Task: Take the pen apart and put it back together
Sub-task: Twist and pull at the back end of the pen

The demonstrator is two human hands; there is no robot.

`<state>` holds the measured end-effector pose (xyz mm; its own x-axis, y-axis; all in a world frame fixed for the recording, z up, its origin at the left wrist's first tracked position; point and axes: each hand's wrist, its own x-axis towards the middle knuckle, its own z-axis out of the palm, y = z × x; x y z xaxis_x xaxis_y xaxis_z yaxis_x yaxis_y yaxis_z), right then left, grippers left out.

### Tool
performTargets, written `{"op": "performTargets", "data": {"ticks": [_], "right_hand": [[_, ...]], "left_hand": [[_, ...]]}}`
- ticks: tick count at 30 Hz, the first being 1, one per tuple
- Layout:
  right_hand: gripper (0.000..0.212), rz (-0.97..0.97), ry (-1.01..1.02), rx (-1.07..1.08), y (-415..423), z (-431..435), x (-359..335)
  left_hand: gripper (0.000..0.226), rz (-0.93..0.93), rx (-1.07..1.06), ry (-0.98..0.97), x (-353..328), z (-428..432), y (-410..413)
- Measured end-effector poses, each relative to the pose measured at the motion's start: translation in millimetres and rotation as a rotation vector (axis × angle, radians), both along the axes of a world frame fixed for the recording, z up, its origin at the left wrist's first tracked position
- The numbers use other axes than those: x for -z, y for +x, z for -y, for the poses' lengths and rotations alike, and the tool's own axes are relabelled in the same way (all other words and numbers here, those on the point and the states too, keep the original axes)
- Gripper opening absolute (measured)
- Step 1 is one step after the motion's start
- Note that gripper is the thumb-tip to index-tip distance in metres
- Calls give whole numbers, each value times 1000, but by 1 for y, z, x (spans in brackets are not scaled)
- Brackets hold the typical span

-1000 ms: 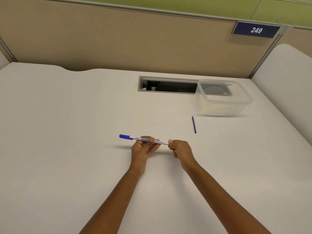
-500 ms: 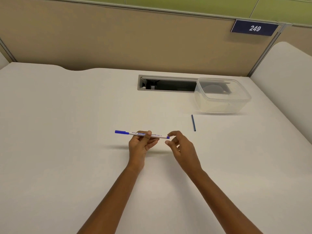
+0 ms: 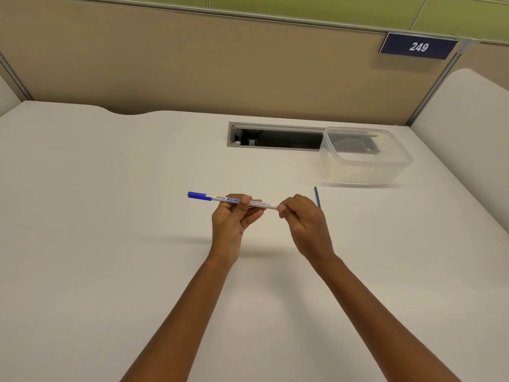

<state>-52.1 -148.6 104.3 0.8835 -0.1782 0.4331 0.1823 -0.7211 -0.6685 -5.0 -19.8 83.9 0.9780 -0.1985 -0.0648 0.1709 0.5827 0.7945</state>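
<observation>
A slim white pen point(image 3: 260, 203) with a blue cap on its left end is held level above the white desk point(image 3: 110, 244). My left hand point(image 3: 234, 219) grips its barrel near the middle, thumb across the printed label. My right hand point(image 3: 303, 219) pinches the pen's right end between thumb and fingertips, hiding that end. A thin blue rod point(image 3: 316, 195), like a refill, lies on the desk just beyond my right hand, partly hidden by it.
A clear plastic container point(image 3: 366, 155) stands at the back right. Left of it a cable slot point(image 3: 275, 136) opens in the desk. A beige partition with a sign reading 249 point(image 3: 418, 46) backs the desk.
Half a second ago my right hand was open just off the pen's blue right tip; now its fingers are closed on that end. The pen stays in my left hand.
</observation>
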Motion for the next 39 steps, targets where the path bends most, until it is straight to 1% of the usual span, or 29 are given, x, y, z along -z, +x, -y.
{"op": "performTargets", "data": {"ticks": [3, 4, 7, 8, 9, 10, 11, 12, 14, 15, 16, 20, 22, 24, 25, 28, 30, 32, 34, 35, 36, 37, 38, 39], "right_hand": [[36, -192, 336, -9, 4, -4, -11], [40, -265, 478, -16, 6, -4, -14], [44, -552, 1082, -9, 11, -3, -22], [45, -614, 1211, -15, 12, -2, -24], [45, -641, 1251, -23, 12, -2, -25], [44, -634, 1210, -24, 13, -3, -26], [44, -583, 1063, -14, 13, -3, -26], [40, -498, 833, -3, 11, -4, -26], [25, -282, 342, 14, 8, -5, -21], [17, -191, 167, 10, 7, -4, -18], [12, -123, 34, 7, 6, -3, -16], [15, 102, -355, 13, 7, 3, -17], [19, 146, -431, 4, 9, 5, -19], [17, 145, -389, -25, 9, 6, -22], [16, 122, -325, -42, 9, 6, -24], [25, -34, 18, -65, 9, 2, -28], [37, -132, 233, -53, 10, -1, -32], [45, -244, 523, -63, 10, -3, -37], [47, -424, 909, -92, 11, -4, -41], [47, -505, 1061, -106, 11, -4, -43], [47, -556, 1136, -106, 11, -4, -44], [48, -575, 1140, -86, 11, -4, -45], [48, -556, 1049, -50, 10, -4, -45], [48, -503, 874, -5, 9, -4, -44]], "left_hand": [[14, 54, -2, 33, -6, -1, 4], [14, 77, 0, 48, -8, -1, 5], [14, 140, -3, 103, -10, -1, 7], [14, 151, -11, 118, -11, 0, 8], [14, 154, -21, 124, -11, 0, 8], [14, 149, -32, 121, -12, 0, 9], [14, 139, -44, 112, -12, 1, 9], [14, 125, -56, 102, -12, 2, 9], [14, 96, -76, 84, -13, 2, 10], [14, 83, -83, 79, -14, 2, 10], [14, 73, -89, 78, -14, 1, 10], [13, 68, -81, 63, -17, 0, 10], [13, 66, -68, 49, -19, 1, 8], [14, 74, -56, 40, -21, 0, 8], [14, 81, -52, 37, -22, 0, 8], [16, 106, -42, 35, -25, -2, 8], [16, 122, -35, 43, -27, -2, 8], [16, 143, -31, 55, -29, -1, 8], [16, 171, -32, 80, -31, 0, 8], [16, 181, -35, 95, -32, 1, 8], [16, 185, -38, 106, -32, 1, 8], [15, 182, -42, 111, -32, 2, 8], [15, 172, -47, 111, -32, 2, 7], [14, 157, -55, 108, -31, 2, 7]]}}
